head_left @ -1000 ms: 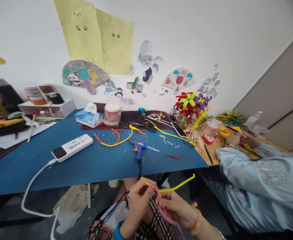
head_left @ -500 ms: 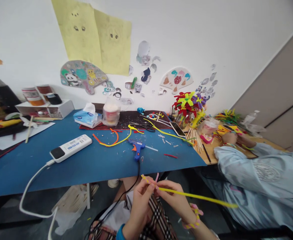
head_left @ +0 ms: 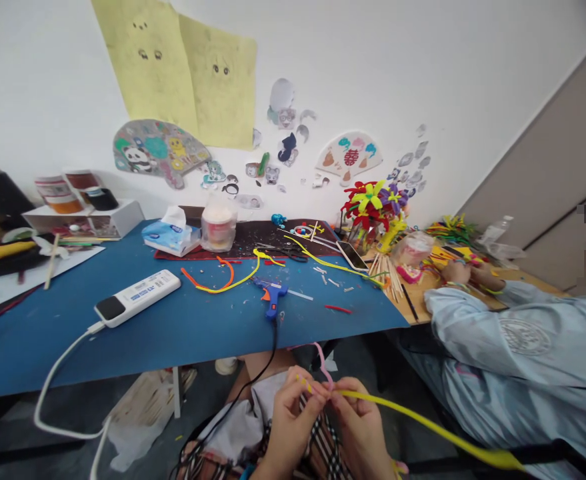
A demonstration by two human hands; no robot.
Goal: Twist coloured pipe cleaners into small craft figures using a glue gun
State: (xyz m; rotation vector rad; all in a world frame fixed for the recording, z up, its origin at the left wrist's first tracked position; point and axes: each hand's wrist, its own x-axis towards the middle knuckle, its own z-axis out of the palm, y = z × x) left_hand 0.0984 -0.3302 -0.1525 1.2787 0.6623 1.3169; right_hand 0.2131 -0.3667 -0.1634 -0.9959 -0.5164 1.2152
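Observation:
Above my lap, my left hand pinches a twisted pink and yellow pipe cleaner, its yellow bits showing between the fingers. My right hand is closed right beside it, fingertips nearly touching the left ones, gripping the same strands. A long yellow pipe cleaner runs out from the right hand toward the lower right. A loose pink pipe cleaner sticks up between the hands. Part of a pink and yellow band shows at my right wrist, mostly hidden.
On the blue table lie a blue glue gun, a white power bank with a cable, yellow and orange pipe cleaners, a tissue pack and a phone. Pipe-cleaner flowers stand behind. A co-worker's sleeve is at right.
Both hands have moved down and slightly right. The pink strand now stands up longer and curved, and the long yellow one bends further toward the lower right. The view has shifted slightly.

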